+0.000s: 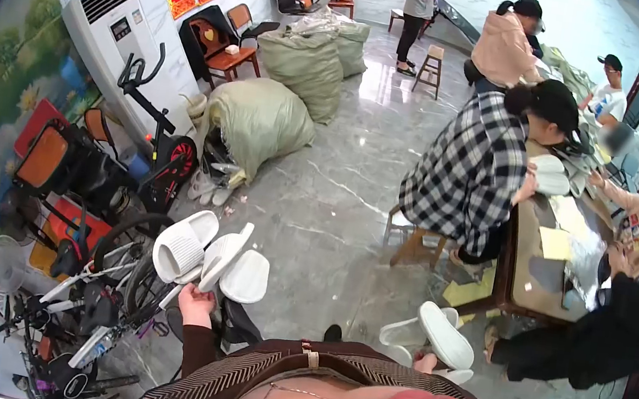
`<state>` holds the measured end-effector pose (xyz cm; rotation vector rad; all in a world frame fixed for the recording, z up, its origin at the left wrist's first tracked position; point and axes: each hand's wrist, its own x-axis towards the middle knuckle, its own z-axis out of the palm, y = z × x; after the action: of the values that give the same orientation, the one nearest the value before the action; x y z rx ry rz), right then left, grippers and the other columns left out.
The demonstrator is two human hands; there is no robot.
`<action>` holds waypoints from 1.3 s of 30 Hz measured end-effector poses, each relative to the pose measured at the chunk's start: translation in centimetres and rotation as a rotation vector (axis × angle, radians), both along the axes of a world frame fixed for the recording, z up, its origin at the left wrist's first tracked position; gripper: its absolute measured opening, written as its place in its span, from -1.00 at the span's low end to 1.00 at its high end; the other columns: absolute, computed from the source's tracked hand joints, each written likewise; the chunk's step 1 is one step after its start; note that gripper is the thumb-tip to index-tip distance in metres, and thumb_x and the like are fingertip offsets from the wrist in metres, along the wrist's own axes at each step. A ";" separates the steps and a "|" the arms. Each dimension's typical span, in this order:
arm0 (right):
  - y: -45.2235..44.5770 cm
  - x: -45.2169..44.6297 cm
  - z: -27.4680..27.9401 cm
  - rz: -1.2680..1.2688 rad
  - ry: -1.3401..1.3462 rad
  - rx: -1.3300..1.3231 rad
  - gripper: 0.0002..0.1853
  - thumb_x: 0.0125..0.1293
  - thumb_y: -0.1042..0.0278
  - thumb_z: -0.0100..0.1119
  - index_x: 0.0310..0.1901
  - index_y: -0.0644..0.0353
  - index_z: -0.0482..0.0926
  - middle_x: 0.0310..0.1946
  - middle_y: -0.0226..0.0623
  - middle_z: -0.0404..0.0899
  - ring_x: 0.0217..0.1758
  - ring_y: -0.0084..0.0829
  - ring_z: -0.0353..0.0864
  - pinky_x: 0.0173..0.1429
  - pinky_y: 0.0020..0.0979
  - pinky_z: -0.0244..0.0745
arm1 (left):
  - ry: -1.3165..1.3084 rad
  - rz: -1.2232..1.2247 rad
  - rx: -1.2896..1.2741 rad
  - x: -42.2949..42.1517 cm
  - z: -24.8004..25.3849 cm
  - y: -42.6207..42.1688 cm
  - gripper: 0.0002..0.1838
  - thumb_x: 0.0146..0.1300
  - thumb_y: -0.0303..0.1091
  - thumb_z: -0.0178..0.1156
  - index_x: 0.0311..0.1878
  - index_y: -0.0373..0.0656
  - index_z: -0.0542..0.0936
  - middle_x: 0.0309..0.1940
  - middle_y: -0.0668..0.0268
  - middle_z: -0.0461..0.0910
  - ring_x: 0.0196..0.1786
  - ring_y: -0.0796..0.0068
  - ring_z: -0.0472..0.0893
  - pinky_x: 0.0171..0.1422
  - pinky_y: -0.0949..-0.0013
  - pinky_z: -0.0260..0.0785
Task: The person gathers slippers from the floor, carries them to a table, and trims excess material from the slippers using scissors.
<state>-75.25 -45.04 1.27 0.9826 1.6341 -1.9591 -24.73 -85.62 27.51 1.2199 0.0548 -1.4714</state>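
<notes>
My left hand (197, 302) is closed on white slippers at the lower left; one slipper (186, 246) shows its ribbed inside, another (225, 256) stands on edge, and a third (245, 277) faces sole outward. My right hand (425, 363) is at the lower right, partly hidden behind more white slippers. Of these, one slipper (446, 336) turns its sole up and another (403, 333) lies to its left. The fingers of my right hand are mostly hidden, pressed against the slippers.
Bicycles (109, 293) stand close on the left. Stuffed green sacks (261, 123) rest on the floor beyond. A person in a checked shirt (465, 166) sits at a table (537, 297) on the right, with other people around it. A stool (430, 70) stands farther back.
</notes>
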 end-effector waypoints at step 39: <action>-92.7 -61.0 20.4 0.234 -0.009 -0.416 -0.87 0.22 0.38 -0.07 -0.45 0.16 0.39 -0.62 -0.30 0.41 -0.60 -0.40 0.40 -0.57 -0.41 0.29 | 0.144 -0.053 -0.086 -65.0 10.5 -71.9 -0.76 0.27 -0.23 -0.05 -0.52 -0.02 0.36 -0.70 0.47 0.31 -0.47 0.42 0.40 -0.25 0.24 0.25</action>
<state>-136.24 -137.76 21.64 0.6096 1.1997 -2.0107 -89.75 -157.48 38.05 1.0521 0.0563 -1.5900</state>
